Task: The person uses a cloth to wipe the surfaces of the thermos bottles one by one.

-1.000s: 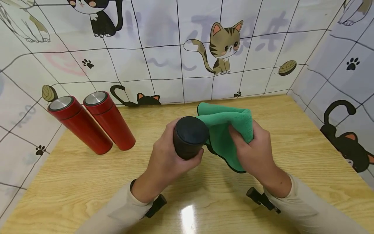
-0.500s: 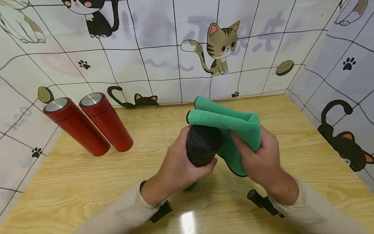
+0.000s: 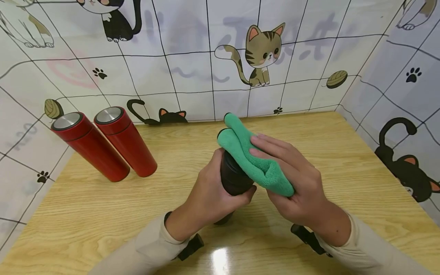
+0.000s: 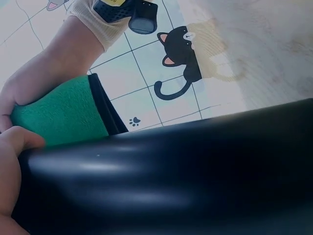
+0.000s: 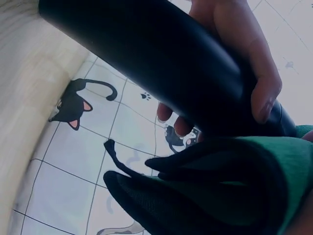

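Note:
A black thermos flask (image 3: 234, 176) is tilted, its lower end close to the table. My left hand (image 3: 207, 189) grips it near its top, the thumb on the near side. In the left wrist view the flask's smooth dark body (image 4: 166, 176) fills the lower part. My right hand (image 3: 299, 183) holds a folded green towel (image 3: 252, 158) with black edging over the flask's top, fingers lying along the cloth. The towel covers most of that top in the head view. Loose dark-edged folds (image 5: 195, 196) of the towel hang beside the flask in the right wrist view.
Two red thermos flasks with silver lid tops, a left one (image 3: 93, 149) and a right one (image 3: 128, 142), stand side by side at the table's back left. Cat-patterned white sheeting (image 3: 192, 76) backs the wood-grain table (image 3: 165, 244) and runs along its sides.
The left hand has shifted right with the black flask. The towel has come from beside the flask onto its top, and the right hand has turned so its fingers lie over the cloth.

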A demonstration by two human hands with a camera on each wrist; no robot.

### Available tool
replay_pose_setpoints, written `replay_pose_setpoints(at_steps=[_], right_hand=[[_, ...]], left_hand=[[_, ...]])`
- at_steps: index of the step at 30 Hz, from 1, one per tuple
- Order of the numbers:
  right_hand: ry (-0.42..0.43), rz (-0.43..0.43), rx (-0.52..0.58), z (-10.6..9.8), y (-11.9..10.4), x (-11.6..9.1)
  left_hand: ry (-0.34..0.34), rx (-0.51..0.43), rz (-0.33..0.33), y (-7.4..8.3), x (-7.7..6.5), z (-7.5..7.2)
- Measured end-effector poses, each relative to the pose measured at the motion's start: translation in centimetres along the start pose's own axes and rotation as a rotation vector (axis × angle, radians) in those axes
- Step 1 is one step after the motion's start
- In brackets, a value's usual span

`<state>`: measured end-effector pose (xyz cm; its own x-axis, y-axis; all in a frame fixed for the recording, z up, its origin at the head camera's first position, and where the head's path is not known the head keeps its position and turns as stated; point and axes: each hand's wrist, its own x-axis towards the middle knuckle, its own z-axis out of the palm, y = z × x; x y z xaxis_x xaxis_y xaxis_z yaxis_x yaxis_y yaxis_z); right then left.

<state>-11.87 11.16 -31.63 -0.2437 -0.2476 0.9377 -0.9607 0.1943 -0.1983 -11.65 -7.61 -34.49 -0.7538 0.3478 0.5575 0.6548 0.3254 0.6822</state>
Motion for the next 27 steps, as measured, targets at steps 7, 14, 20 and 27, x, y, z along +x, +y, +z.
replay_pose_setpoints(at_steps=[7,14,20,27], right_hand=[[0.042,-0.125,-0.048,0.23,-0.16,0.18],[0.023,-0.11,-0.125,0.22,-0.57,0.19],[0.081,-0.083,-0.123,0.21,-0.41,0.22],[0.071,-0.182,-0.058,0.33,-0.18,0.11]], left_hand=[[-0.021,0.049,0.012,0.26,-0.24,-0.13],[-0.048,0.068,0.064,0.4,-0.26,-0.05],[-0.029,0.12,0.043,0.44,-0.28,-0.07],[-0.044,0.128,0.052,0.39,-0.29,-0.19]])
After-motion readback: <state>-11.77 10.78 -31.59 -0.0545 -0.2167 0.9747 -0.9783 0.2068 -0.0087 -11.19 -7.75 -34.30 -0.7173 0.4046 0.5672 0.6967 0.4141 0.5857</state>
